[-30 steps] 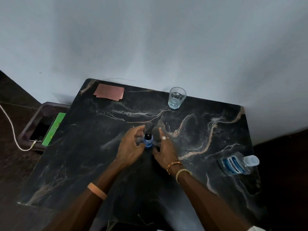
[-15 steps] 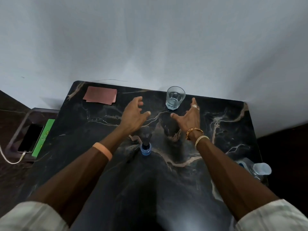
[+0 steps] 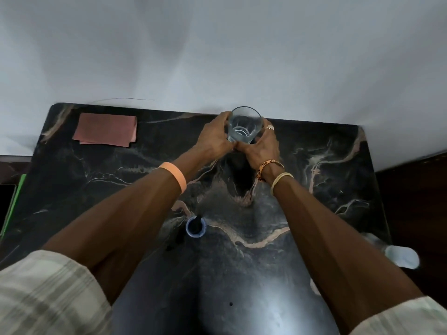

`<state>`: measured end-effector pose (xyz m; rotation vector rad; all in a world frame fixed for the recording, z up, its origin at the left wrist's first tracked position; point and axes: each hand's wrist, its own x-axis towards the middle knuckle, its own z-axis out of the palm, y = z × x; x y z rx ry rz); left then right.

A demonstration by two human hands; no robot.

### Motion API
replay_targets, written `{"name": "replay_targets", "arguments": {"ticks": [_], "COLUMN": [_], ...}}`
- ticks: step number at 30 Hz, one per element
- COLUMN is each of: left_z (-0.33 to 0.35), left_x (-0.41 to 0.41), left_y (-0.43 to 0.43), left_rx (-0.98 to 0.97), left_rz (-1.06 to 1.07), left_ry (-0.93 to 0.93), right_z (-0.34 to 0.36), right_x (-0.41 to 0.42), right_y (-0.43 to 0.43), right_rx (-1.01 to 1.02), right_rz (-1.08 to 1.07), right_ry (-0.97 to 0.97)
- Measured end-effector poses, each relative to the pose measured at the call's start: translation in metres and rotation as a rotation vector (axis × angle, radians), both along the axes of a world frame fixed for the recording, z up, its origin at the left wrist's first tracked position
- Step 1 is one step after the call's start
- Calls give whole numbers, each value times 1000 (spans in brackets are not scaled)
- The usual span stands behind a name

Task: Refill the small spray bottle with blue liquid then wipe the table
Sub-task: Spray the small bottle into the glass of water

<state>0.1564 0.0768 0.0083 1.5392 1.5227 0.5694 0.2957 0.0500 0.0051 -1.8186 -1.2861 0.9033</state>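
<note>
A clear drinking glass [image 3: 244, 125] stands at the far edge of the dark marble table [image 3: 326, 180], by the wall. My left hand [image 3: 214, 139] curls round its left side and my right hand [image 3: 262, 147] curls round its right side. The small spray bottle [image 3: 195, 227], blue with a black top, stands upright nearer me, between my forearms and apart from both hands. The large bottle of blue liquid [image 3: 400, 256] shows only its pale cap end at the table's right edge.
A folded pink cloth [image 3: 106, 129] lies at the far left corner of the table. A green-edged item [image 3: 12, 201] sits off the table's left side. The white wall runs directly behind the table.
Both hands left the small spray bottle, reached to the far edge and closed round the glass. The view has tipped further down over the table.
</note>
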Motion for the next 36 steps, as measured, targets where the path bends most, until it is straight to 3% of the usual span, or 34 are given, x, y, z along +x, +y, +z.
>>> {"name": "replay_targets", "arguments": {"ticks": [10, 23, 36], "left_z": [13, 89, 55], "left_x": [3, 27, 55], "left_y": [-30, -104, -227], "left_rx": [45, 41, -40], "left_rz": [93, -10, 172], "left_ry": [-105, 43, 3], "right_z": [15, 69, 42], "right_x": [-4, 28, 47], "right_y": [-21, -103, -212], "right_rx": [6, 68, -22], "right_rz": [-15, 24, 111], "right_ry": [3, 84, 88]}}
